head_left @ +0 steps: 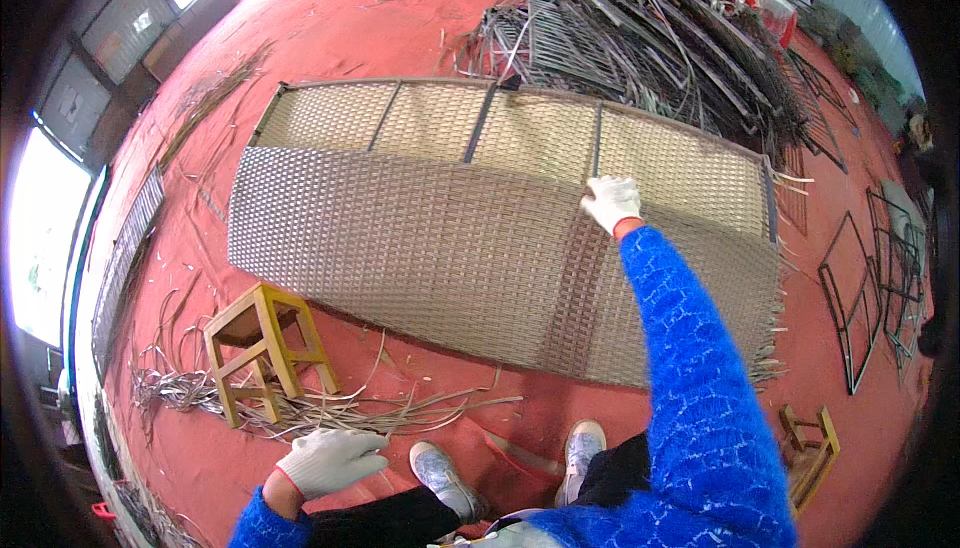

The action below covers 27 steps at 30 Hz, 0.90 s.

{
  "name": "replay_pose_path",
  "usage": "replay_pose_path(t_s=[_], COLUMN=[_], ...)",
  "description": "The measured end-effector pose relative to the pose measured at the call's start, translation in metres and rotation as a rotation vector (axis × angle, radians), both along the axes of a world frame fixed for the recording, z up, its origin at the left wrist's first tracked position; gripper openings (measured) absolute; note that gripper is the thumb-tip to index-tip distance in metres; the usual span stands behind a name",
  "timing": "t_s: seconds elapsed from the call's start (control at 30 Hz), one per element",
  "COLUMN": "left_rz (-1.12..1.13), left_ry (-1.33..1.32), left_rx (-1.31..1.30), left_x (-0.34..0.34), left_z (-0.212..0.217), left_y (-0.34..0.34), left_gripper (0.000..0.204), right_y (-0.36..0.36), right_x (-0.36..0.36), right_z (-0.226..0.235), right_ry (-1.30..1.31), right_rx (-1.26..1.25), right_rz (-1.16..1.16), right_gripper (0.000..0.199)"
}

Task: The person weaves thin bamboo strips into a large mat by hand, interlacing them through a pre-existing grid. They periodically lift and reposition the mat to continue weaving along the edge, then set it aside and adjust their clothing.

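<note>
A large woven wicker panel (420, 238) on a dark metal frame lies across the middle, brown-grey on its near face. Beyond its long upper edge shows a paler woven face (540, 138) crossed by dark frame bars. My right hand (612, 203), in a white knitted glove, is stretched forward with its fingers curled over that edge, beside one bar. Low on the left, my left hand (335, 460), in a matching glove, hangs near my leg. Its fingers point right, partly stretched, and nothing shows in it.
A yellow wooden stool (265, 338) stands left, above loose wicker strips (370, 413). Another wooden stool (815, 458) is at lower right. A heap of dark strips and frames (650, 38) lies behind the panel. Metal frames (850, 288) rest on the red floor (340, 8) at right.
</note>
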<state>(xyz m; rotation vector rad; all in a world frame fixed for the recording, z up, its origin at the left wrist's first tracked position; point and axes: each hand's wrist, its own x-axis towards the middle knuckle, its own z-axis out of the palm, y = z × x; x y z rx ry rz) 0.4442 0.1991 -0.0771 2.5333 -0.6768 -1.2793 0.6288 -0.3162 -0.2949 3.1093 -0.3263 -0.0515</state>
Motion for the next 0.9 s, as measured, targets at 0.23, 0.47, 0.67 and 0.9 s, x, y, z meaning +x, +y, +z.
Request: replay_pose_path(t_s=[0.23,0.47,0.67,0.9], left_rz=[-0.023,0.042,0.077,0.088], left_ry=[0.035,0.013,0.03,0.022], left_rx=[0.048,0.055,0.052,0.057], left_x=[0.0,-0.004,-0.003,0.0], left_z=[-0.005,-0.001,0.001,0.001], left_y=[0.001,0.012,0.013,0.016], left_gripper=[0.039,0.048,0.048,0.046], right_y=[0.006,0.048,0.055,0.082], right_x=[0.022,0.052,0.059,0.057], right_z=[-0.005,-0.001,0.002,0.015], right_ry=[-0.154,0.07,0.134,0.049], right_rx=[-0.094,0.186,0.181,0.126], right_rz=[0.005,0.086,-0.061,0.041], right_gripper=[0.058,0.067,0.077,0.085])
